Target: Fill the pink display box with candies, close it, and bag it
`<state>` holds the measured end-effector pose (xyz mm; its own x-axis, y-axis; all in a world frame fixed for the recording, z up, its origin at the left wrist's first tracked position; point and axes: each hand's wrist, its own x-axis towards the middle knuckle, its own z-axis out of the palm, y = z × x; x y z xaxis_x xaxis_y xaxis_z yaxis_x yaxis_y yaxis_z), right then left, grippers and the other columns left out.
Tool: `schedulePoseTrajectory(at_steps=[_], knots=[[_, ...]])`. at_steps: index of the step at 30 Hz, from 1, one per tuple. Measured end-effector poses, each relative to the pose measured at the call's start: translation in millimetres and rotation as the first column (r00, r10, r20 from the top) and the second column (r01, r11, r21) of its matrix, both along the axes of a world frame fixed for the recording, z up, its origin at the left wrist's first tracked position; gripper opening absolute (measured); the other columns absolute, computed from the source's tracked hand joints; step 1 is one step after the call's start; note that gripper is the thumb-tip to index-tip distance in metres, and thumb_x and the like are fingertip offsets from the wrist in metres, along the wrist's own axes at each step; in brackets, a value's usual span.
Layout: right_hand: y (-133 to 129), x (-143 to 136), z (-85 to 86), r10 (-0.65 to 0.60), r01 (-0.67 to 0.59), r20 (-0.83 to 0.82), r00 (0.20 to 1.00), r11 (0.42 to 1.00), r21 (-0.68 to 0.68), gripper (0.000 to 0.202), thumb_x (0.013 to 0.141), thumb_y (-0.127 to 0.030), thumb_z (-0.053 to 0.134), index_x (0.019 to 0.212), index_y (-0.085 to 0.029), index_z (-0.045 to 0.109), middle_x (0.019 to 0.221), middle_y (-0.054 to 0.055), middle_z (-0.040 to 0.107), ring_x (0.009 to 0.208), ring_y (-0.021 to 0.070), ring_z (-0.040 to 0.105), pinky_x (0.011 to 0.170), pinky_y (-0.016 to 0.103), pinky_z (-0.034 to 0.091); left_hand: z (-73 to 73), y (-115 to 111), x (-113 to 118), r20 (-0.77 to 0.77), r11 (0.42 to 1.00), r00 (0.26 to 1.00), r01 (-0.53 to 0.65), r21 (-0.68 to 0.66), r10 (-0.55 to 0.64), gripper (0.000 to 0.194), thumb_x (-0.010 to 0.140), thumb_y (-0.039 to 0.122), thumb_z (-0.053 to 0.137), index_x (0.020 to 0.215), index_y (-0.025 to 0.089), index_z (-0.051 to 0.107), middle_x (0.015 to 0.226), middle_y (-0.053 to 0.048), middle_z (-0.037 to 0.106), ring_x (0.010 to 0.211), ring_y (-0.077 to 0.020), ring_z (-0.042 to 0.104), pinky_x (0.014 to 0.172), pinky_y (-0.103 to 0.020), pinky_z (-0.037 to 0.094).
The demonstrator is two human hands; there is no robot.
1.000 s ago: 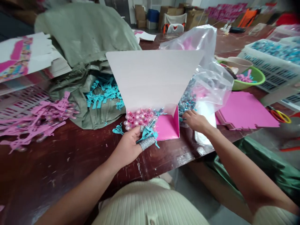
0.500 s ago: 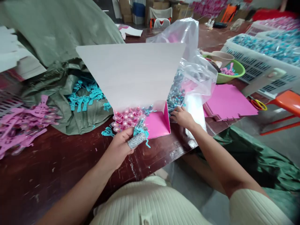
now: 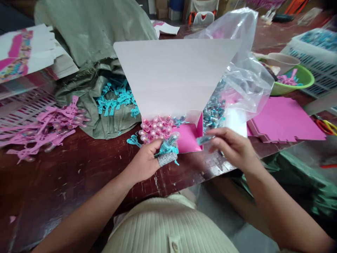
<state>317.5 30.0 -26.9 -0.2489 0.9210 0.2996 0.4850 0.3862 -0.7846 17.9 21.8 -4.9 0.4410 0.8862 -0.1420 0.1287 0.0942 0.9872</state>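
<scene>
An opened box [image 3: 190,137], pink inside with a raised white lid [image 3: 176,77], stands before me. Its left part holds rows of pink clear-capped pieces [image 3: 155,128], with a few blue ones [image 3: 180,120] beside them. My left hand [image 3: 147,158], tape round one finger, grips a turquoise piece with a clear capsule [image 3: 170,143] at the box's front edge. Between the fingertips of my right hand [image 3: 234,146] is a small blue capsule [image 3: 204,139], blurred, by the box's right wall. Behind that hand lies a heap of blue capsules [image 3: 213,112].
Pink clips [image 3: 50,123] and turquoise clips [image 3: 116,100] lie to the left. A clear plastic bag [image 3: 244,77] is behind the box. To the right are pink sheets [image 3: 286,119], a green bowl [image 3: 306,77], scissors [image 3: 329,127] and a white basket [image 3: 302,59].
My right hand has come away from the blue heap towards me, now with a blue capsule in its fingers. My left hand still holds the turquoise piece. The view has shifted left.
</scene>
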Motion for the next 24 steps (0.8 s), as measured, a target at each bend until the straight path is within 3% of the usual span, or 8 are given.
schedulePoseTrajectory(at_steps=[3,8,14,16,18,20,22,24], knots=[[-23,-33,20.5,0.178,-0.181,-0.097,0.979,0.983,-0.03,0.027,0.097,-0.029,0.064,0.124,-0.024,0.067,0.105,0.005,0.076,0.078,0.0149,0.073,0.07,0.026,0.06,1.9,0,3,-0.034,0.996,0.998,0.05,0.073,-0.048,0.019,0.087,0.032,0.075,0.1,0.017,0.071,0.093,-0.001,0.067,0.086,-0.0161,0.06,0.082,-0.027,0.047],[-23,-44,20.8,0.257,-0.257,-0.02,0.966,0.966,0.012,0.029,0.097,-0.026,0.065,0.125,-0.024,0.068,0.112,0.004,0.077,0.101,0.018,0.074,0.087,0.028,0.058,3.3,-4,6,-0.122,0.978,0.991,0.071,0.199,-0.047,0.017,0.091,0.033,0.072,0.091,0.016,0.07,0.085,-0.001,0.062,0.08,-0.0156,0.056,0.074,-0.025,0.044],[-28,-51,20.5,0.115,-0.119,-0.036,0.993,0.985,-0.123,0.018,0.096,-0.039,0.067,0.097,-0.022,0.073,0.082,0.0,0.078,0.071,0.0136,0.073,0.062,0.02,0.055,2.5,-9,2,-0.264,0.93,0.963,0.058,0.362,0.043,0.028,0.095,0.037,0.065,0.077,0.016,0.062,0.079,-0.001,0.054,0.077,-0.0164,0.05,0.071,-0.027,0.039],[-30,-53,21.4,0.118,-0.133,-0.086,0.989,0.972,-0.192,0.022,0.093,-0.043,0.07,0.103,-0.023,0.071,0.082,0.0,0.077,0.069,0.015,0.073,0.061,0.022,0.056,3.2,-9,1,-0.283,0.925,0.958,0.071,0.374,0.041,0.03,0.096,0.038,0.064,0.075,0.016,0.059,0.08,-0.002,0.055,0.078,-0.0169,0.051,0.071,-0.028,0.039],[-32,-54,22.7,0.15,-0.179,-0.136,0.979,0.957,-0.23,0.037,0.089,-0.042,0.074,0.121,-0.023,0.066,0.093,0.003,0.079,0.077,0.0179,0.076,0.066,0.025,0.061,4.0,-8,0,-0.306,0.917,0.951,0.086,0.388,0.04,0.03,0.097,0.038,0.062,0.076,0.016,0.059,0.081,-0.002,0.055,0.078,-0.0171,0.051,0.071,-0.028,0.038],[-33,-55,24.4,0.169,-0.193,-0.118,0.978,0.954,-0.231,0.04,0.09,-0.04,0.074,0.124,-0.023,0.064,0.099,0.004,0.078,0.08,0.0183,0.076,0.068,0.025,0.062,4.7,-8,-1,-0.33,0.907,0.943,0.106,0.408,0.038,0.029,0.097,0.038,0.061,0.078,0.017,0.061,0.08,-0.002,0.053,0.077,-0.0168,0.05,0.07,-0.028,0.037],[-33,-56,26.5,0.152,-0.156,-0.035,0.988,0.965,-0.209,0.022,0.094,-0.04,0.069,0.107,-0.021,0.07,0.086,0.003,0.077,0.072,0.0154,0.074,0.062,0.022,0.058,5.3,-8,0,-0.337,0.899,0.941,0.117,0.422,0.036,0.028,0.097,0.037,0.062,0.079,0.017,0.062,0.08,-0.001,0.053,0.076,-0.0165,0.05,0.069,-0.028,0.037],[-31,-53,29.5,0.135,-0.131,0.002,0.991,0.969,-0.208,0.022,0.096,-0.042,0.066,0.093,-0.021,0.071,0.073,0.001,0.074,0.063,0.013,0.07,0.056,0.02,0.055,6.3,-9,1,-0.311,0.907,0.949,0.097,0.411,0.04,0.027,0.096,0.037,0.065,0.079,0.016,0.063,0.079,-0.001,0.053,0.077,-0.0166,0.05,0.07,-0.028,0.038]])
